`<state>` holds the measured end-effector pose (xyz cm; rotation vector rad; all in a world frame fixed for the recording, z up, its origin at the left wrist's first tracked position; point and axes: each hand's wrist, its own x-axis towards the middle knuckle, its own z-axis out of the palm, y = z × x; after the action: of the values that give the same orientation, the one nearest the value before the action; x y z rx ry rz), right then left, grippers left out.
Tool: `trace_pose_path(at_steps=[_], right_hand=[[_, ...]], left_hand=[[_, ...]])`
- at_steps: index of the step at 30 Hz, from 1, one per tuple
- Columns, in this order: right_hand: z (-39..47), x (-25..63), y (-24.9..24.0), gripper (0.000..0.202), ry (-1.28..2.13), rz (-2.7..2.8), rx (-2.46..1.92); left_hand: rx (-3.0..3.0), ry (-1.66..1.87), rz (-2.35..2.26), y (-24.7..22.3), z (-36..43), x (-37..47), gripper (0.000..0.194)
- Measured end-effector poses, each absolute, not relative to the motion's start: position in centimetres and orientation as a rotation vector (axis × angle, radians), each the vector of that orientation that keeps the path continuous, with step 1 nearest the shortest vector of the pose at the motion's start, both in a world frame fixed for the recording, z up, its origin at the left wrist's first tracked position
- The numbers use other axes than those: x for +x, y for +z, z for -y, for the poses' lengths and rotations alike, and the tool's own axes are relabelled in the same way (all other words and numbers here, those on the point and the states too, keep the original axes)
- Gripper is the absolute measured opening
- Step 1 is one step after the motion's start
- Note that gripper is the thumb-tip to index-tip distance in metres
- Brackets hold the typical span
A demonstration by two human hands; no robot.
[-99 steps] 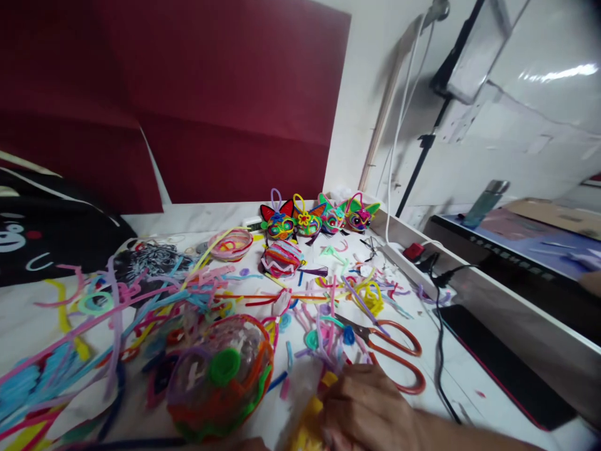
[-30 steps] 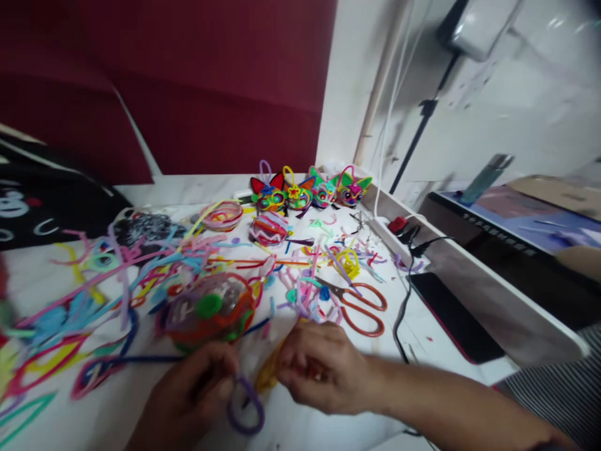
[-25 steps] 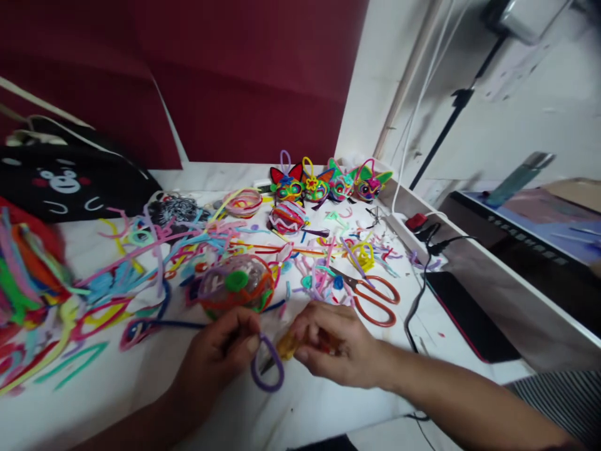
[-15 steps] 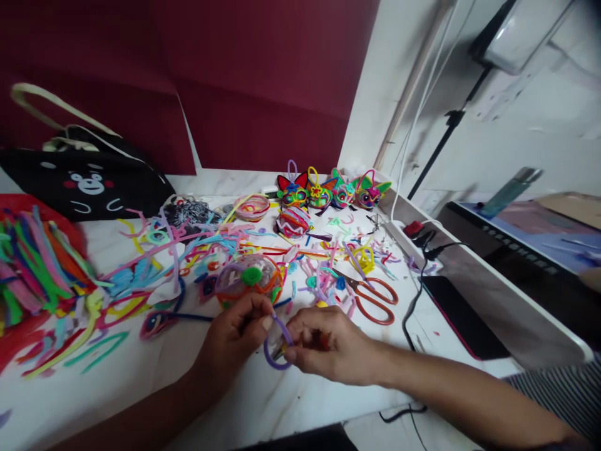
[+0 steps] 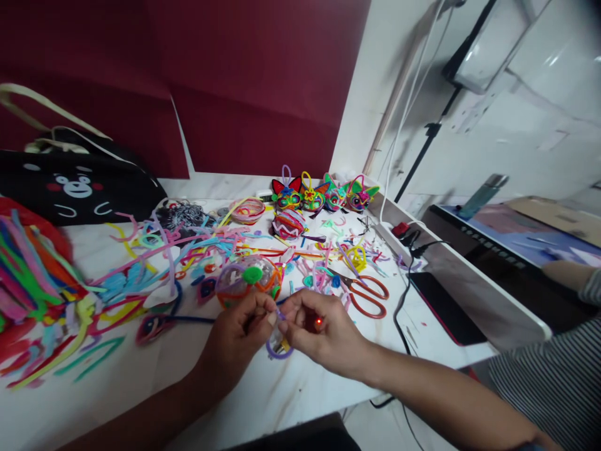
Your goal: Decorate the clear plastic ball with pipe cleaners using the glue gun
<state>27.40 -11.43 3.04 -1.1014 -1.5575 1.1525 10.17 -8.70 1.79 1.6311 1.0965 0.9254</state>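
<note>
A purple pipe cleaner [image 5: 280,355], bent into a loop, hangs between my hands above the front of the table. My left hand [image 5: 244,329] pinches it between thumb and fingertips. My right hand [image 5: 323,332] pinches it from the other side, its fingertips almost touching the left ones. A small yellowish metallic piece shows by the loop under the right fingers, and a red glowing spot lies inside the right palm; I cannot make out what it belongs to. Just behind the hands lies a clear round form [image 5: 230,282] trimmed with orange and purple pipe cleaner and a green coil.
Orange-handled scissors [image 5: 369,294] lie right of the hands, near a phone [image 5: 446,307] and black cables. Loose pipe cleaners [image 5: 37,269] are heaped at left. Several colourful mask-like ornaments [image 5: 287,195] stand at the back. A black bag [image 5: 79,188] leans at left. Another person's striped sleeve [image 5: 554,369] shows at right.
My right fingers have moved up and left along the purple loop to meet my left fingertips. The view has shifted slightly, and another person's arm shows more at right.
</note>
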Motion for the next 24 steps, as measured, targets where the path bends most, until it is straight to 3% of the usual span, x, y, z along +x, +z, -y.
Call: trace_pose_path(at_steps=[24], right_hand=[[11.26, 26.94, 2.22, 0.003, 1.033, 1.543, -1.163]], left_hand=[[1.949, 0.990, -1.124, 1.20, 9.00, 9.96, 0.016]])
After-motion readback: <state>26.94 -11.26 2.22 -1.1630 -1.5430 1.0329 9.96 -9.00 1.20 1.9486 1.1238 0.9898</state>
